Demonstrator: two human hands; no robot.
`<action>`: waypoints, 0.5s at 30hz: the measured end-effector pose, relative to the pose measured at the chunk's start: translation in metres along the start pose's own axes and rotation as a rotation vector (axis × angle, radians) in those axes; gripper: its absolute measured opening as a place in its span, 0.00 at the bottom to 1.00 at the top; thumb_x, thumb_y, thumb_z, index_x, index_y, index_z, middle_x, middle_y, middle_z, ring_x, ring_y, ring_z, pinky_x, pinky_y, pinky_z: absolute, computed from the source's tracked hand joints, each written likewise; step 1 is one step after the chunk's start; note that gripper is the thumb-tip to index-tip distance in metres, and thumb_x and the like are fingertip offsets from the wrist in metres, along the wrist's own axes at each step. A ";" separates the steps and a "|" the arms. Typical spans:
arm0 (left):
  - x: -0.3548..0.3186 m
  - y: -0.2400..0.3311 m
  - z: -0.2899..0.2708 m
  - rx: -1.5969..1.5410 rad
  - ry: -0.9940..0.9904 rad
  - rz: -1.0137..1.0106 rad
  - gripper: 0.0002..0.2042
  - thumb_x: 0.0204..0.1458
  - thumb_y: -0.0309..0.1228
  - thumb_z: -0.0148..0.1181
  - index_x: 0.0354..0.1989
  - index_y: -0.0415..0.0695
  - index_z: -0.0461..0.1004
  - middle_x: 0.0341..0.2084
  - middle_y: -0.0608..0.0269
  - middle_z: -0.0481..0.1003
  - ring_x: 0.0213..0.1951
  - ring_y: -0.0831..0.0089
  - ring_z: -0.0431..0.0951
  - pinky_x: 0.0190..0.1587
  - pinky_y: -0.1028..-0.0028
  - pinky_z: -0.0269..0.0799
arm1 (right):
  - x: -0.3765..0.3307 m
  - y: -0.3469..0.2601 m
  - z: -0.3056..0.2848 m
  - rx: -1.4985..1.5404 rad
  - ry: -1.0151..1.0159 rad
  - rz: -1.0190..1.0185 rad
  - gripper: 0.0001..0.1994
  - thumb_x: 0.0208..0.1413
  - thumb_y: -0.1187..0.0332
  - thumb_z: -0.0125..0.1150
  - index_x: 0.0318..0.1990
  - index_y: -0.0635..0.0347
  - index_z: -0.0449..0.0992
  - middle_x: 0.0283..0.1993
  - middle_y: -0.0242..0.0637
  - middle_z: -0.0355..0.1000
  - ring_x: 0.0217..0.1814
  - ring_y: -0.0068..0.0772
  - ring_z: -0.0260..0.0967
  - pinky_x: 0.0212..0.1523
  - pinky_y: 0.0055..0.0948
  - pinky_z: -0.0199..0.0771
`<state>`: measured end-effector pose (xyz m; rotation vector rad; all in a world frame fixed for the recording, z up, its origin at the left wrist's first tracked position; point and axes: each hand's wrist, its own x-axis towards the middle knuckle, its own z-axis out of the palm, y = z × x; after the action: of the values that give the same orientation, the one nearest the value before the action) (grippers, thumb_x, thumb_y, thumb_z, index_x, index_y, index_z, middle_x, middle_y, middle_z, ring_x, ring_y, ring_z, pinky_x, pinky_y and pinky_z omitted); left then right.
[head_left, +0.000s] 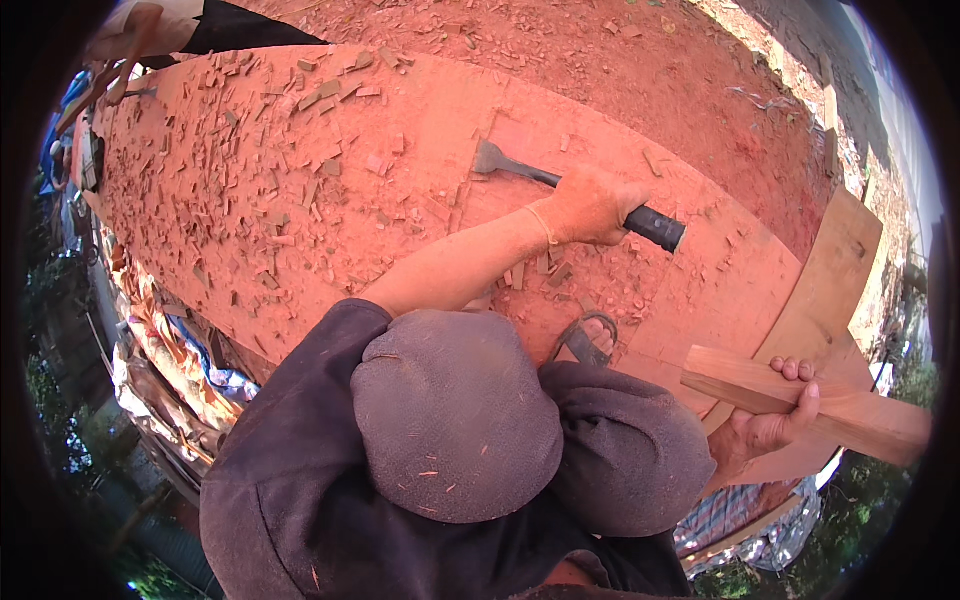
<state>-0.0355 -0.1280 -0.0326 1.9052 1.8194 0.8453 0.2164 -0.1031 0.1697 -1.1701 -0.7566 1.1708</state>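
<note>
My left hand [594, 206] is wrapped round the shank and dark handle of a chisel [520, 169]. The chisel's broad blade lies at the edge of a shallow recess in a large reddish wooden slab [735, 262], pointing left. Fingers closed, my right hand [768, 424] grips a thick squared wooden bar [868, 418] at the lower right, apart from the chisel. Many wood chips [325, 92] are strewn over the slab, thickest on its left half. My knees in dark cloth hide part of the slab's near side.
My sandalled foot [590, 338] rests on the slab near the recess. At the upper left another person's arm [135, 50] reaches over the slab's far end. A wooden board [840, 265] leans at the right. Crumpled sheeting [160, 370] lies along the left edge; reddish ground [600, 70] lies beyond.
</note>
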 end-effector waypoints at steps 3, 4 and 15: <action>-0.004 -0.002 -0.001 -0.025 0.048 0.007 0.11 0.38 0.35 0.69 0.28 0.49 0.73 0.18 0.56 0.77 0.26 0.53 0.82 0.26 0.56 0.74 | -0.041 0.071 0.018 -0.509 -0.139 0.083 0.15 0.52 0.74 0.66 0.45 0.65 0.68 0.35 0.38 0.71 0.32 0.25 0.70 0.35 0.33 0.77; -0.006 -0.003 -0.002 -0.035 0.153 0.045 0.11 0.38 0.35 0.70 0.28 0.49 0.73 0.18 0.56 0.77 0.26 0.53 0.82 0.26 0.56 0.74 | -0.051 0.091 0.009 -0.719 -0.309 0.157 0.14 0.51 0.75 0.66 0.43 0.66 0.69 0.31 0.38 0.71 0.28 0.26 0.70 0.31 0.32 0.75; -0.011 0.013 -0.007 -0.097 0.032 0.135 0.14 0.33 0.31 0.70 0.29 0.48 0.72 0.22 0.58 0.75 0.29 0.53 0.80 0.30 0.55 0.73 | -0.004 0.022 -0.055 -0.629 -0.025 0.201 0.10 0.55 0.73 0.63 0.42 0.65 0.72 0.32 0.39 0.72 0.33 0.31 0.72 0.30 0.29 0.75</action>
<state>-0.0296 -0.1407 -0.0210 1.9804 1.6507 0.9950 0.2592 -0.1234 0.1344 -1.7852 -1.0900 1.1441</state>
